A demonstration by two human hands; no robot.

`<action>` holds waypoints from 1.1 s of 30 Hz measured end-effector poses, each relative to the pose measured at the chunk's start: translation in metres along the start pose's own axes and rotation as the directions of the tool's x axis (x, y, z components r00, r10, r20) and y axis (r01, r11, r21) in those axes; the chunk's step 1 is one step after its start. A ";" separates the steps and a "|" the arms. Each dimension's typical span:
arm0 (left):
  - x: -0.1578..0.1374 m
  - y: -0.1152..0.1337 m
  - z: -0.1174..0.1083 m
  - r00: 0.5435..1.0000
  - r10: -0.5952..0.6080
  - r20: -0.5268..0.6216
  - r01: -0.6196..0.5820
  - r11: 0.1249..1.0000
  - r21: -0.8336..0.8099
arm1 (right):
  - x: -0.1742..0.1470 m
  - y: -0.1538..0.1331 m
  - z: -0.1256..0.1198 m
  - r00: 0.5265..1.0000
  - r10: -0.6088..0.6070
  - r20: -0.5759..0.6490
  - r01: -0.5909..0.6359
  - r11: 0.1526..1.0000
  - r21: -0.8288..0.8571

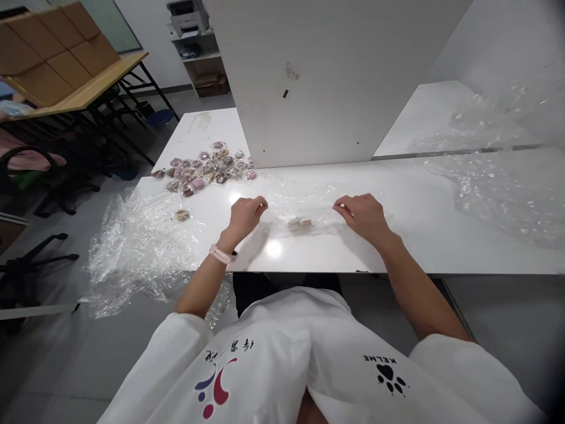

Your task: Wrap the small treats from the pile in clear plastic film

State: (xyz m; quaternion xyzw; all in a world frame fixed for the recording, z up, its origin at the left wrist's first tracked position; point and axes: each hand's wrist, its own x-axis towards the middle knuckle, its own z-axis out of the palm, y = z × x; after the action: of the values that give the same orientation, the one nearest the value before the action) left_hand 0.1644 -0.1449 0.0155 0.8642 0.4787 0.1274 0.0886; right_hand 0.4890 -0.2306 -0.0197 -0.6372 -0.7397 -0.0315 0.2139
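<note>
A sheet of clear plastic film point(304, 197) lies spread on the white table in front of me. On its near part rests a small brownish item point(300, 223), whose kind I cannot make out. My left hand point(248, 213) pinches the film's left side between thumb and fingers. On the opposite side my right hand point(362, 215) is closed in a similar pinch on the film. The small item sits between the two hands, touched by neither.
Several small film-wrapped pieces point(212, 168) are heaped at the table's back left, with one wrapped piece point(182, 215) nearer. Crumpled film point(136, 247) hangs over the left edge. More film point(503, 182) lies at the right. A white upright panel point(326, 76) stands behind the table.
</note>
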 end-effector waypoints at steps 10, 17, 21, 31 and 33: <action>0.015 0.035 0.055 0.943 0.331 -0.029 -0.332 0.939 -0.088 | 0.013 -0.026 0.045 0.991 -0.125 0.037 0.117 0.977 0.180; 0.035 0.012 0.083 0.985 0.134 0.106 -0.106 0.966 -0.236 | 0.002 -0.017 0.074 0.990 -0.015 0.143 -0.044 0.915 0.401; 0.028 0.005 0.080 0.998 0.001 0.059 0.021 0.930 -0.366 | -0.004 -0.020 0.069 0.992 0.095 0.082 -0.121 0.898 0.424; -0.001 0.031 0.062 0.971 -0.143 0.189 0.182 0.961 -0.208 | -0.011 -0.040 0.037 0.850 0.281 0.446 -0.474 0.778 0.412; -0.002 0.037 0.062 0.998 -0.043 0.041 0.046 0.996 -0.076 | -0.009 -0.042 0.037 0.853 0.368 0.371 -0.489 0.813 0.316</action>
State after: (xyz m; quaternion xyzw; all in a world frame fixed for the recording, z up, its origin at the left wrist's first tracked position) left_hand 0.2116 -0.1682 -0.0339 0.8517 0.4906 0.1266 0.1339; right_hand 0.4392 -0.2351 -0.0473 -0.7289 -0.5886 0.2641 0.2291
